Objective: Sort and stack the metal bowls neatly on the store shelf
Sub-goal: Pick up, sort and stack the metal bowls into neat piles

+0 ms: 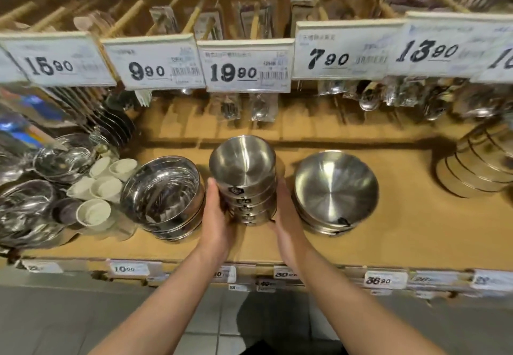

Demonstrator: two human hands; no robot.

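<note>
Both hands hold a stack of small bowls.
Left hand (215, 217) and right hand (286, 216) fingers grasp the stack (244, 179) near the shelf (416, 229) front edge.

Across the upper frame, white price tags on the hook rail read, left to right, 15.90 (51, 65), 9.90 (147, 71), 19.90 (233, 73), 7.90 (329, 59) and 13.90 (427, 50). Along the lower shelf edge, smaller tags read 10.90 (125, 269), 39.90 (285, 274) and 36.90 (379, 280); the others are too blurred to read.

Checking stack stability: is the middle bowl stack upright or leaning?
Leaning. The middle bowl stack tilts toward the shelf back, left hand and right hand holding its sides.
</note>
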